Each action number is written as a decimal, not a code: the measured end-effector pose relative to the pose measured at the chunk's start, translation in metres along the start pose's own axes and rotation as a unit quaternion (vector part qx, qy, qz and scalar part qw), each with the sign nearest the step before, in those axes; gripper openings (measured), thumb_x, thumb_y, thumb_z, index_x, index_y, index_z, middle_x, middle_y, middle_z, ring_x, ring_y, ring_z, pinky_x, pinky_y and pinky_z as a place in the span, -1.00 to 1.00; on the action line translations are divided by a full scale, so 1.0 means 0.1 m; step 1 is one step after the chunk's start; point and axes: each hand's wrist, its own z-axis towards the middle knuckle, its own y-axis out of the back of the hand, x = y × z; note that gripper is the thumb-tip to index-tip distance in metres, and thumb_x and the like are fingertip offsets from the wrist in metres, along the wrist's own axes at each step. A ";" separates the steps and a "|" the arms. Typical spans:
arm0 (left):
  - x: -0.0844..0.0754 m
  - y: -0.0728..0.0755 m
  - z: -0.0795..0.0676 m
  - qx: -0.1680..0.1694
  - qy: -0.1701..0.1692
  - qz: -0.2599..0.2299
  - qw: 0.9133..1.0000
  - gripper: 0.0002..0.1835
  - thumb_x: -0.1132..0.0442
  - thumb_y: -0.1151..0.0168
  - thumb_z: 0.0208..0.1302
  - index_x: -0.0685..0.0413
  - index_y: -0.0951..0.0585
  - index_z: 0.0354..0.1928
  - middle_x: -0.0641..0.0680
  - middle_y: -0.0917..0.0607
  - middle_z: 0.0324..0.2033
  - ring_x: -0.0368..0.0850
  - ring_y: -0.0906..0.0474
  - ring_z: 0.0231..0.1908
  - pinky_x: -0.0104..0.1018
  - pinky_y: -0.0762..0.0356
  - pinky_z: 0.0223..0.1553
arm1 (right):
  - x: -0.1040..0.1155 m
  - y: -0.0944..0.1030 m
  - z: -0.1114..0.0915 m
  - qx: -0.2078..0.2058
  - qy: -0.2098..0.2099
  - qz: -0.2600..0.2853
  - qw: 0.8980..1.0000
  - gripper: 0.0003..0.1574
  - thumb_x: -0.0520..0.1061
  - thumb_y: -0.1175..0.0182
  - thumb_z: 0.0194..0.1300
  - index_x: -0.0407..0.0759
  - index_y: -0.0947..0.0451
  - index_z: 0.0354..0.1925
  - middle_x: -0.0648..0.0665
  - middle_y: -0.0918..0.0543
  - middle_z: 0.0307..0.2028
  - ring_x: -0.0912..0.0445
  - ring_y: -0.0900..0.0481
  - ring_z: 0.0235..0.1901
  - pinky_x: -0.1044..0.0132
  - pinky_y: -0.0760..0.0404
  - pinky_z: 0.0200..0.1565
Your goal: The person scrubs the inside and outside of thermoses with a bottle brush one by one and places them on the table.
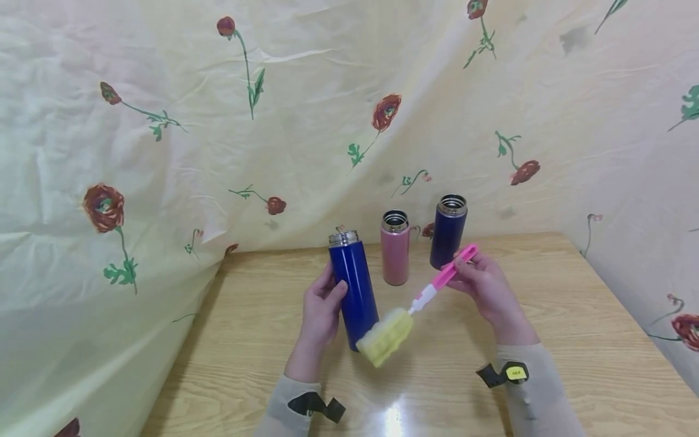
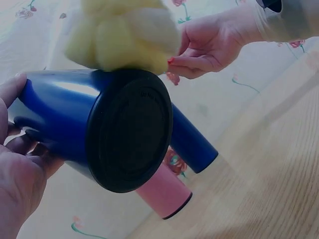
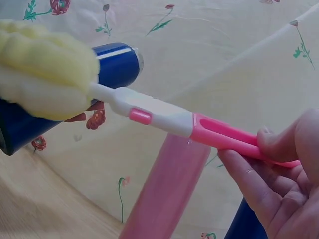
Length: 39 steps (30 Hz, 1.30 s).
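My left hand (image 1: 321, 309) grips a tall blue steel bottle (image 1: 354, 291) round its side, thumb in front. The bottle has no lid and leans a little, its mouth up and to the left. Its black base (image 2: 132, 132) faces the left wrist camera, raised off the table. In my right hand (image 1: 488, 288) is a sponge bottle brush (image 3: 154, 115), pinched by its pink handle between thumb and fingers. The brush's yellow and white sponge head (image 1: 386, 337) points down-left and overlaps the bottle's lower end in the head view; whether they touch I cannot tell.
Behind my hands, a lidless pink bottle (image 1: 395, 258) and a lidless dark blue bottle (image 1: 448, 237) stand upright near the back of the wooden table (image 1: 590, 340). A flowered cloth (image 1: 306, 121) hangs behind the table and along its sides.
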 end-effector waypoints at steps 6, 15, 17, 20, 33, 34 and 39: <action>0.04 0.01 0.00 0.004 -0.016 -0.015 1.000 -0.28 0.40 -0.40 0.40 -0.08 -0.45 0.56 0.17 -0.66 0.33 -0.01 -0.68 0.23 -0.08 -0.67 0.24 | -0.01 -0.02 0.00 -0.008 0.001 0.001 1.000 -0.94 -0.26 -0.08 0.66 -0.19 -0.50 -0.02 -0.10 -0.80 -0.20 0.12 -0.82 -0.15 0.26 -0.78 -0.01; 0.08 0.03 0.00 0.025 -0.029 -0.017 0.999 -0.32 0.40 -0.42 0.39 -0.44 -0.59 0.42 0.01 -0.77 0.17 -0.04 -0.72 0.16 -0.15 -0.70 0.18 | 0.05 -0.09 -0.02 -0.088 0.029 0.191 0.977 -0.91 -0.24 -0.10 0.65 -0.22 -0.51 -0.11 -0.12 -0.75 -0.18 0.09 -0.80 -0.12 0.25 -0.74 0.09; 0.09 0.02 0.00 0.028 -0.025 -0.018 0.999 -0.33 0.40 -0.41 0.40 -0.43 -0.59 0.42 0.01 -0.77 0.19 -0.06 -0.72 0.15 -0.16 -0.71 0.16 | 0.08 -0.13 -0.02 -0.111 0.041 0.248 0.962 -0.91 -0.24 -0.11 0.64 -0.25 -0.49 -0.12 -0.15 -0.73 -0.19 0.07 -0.80 -0.12 0.25 -0.73 0.11; 0.09 -0.01 -0.01 0.039 -0.019 -0.017 0.999 -0.35 0.40 -0.36 0.44 -0.40 -0.58 0.44 0.00 -0.74 0.24 -0.07 -0.70 0.18 -0.14 -0.70 0.18 | 0.11 -0.20 -0.04 -0.141 0.061 0.330 0.931 -0.92 -0.26 -0.10 0.63 -0.29 -0.45 -0.10 -0.20 -0.72 -0.20 0.03 -0.80 -0.13 0.22 -0.71 0.13; 0.03 0.00 -0.03 0.106 0.018 0.040 0.993 0.16 0.23 -0.60 0.27 0.13 -0.01 0.72 0.20 -0.45 0.50 0.03 -0.46 0.43 -0.12 -0.52 0.39 | 0.09 -0.40 -0.01 -0.243 0.073 0.356 0.899 -0.81 -0.18 -0.18 0.56 -0.29 -0.41 -0.05 -0.23 -0.74 -0.20 0.03 -0.80 -0.19 0.21 -0.75 0.06; 0.03 0.00 -0.02 0.104 0.022 0.046 0.993 0.15 0.29 -0.58 0.27 0.13 -0.01 0.72 0.22 -0.40 0.53 0.06 -0.41 0.47 -0.12 -0.50 0.41 | 0.09 -0.39 -0.01 -0.249 0.073 0.353 0.899 -0.79 -0.18 -0.19 0.55 -0.30 -0.41 -0.04 -0.23 -0.75 -0.20 0.03 -0.80 -0.19 0.21 -0.75 0.05; 0.02 -0.01 0.01 0.078 0.028 0.071 0.994 0.06 0.51 -0.44 0.28 0.12 -0.07 0.71 0.22 -0.29 0.60 0.14 -0.27 0.54 -0.11 -0.46 0.44 | 0.08 -0.39 0.01 -0.268 0.066 0.339 0.899 -0.84 -0.19 -0.16 0.57 -0.28 -0.41 -0.06 -0.22 -0.75 -0.22 0.03 -0.79 -0.24 0.21 -0.76 0.03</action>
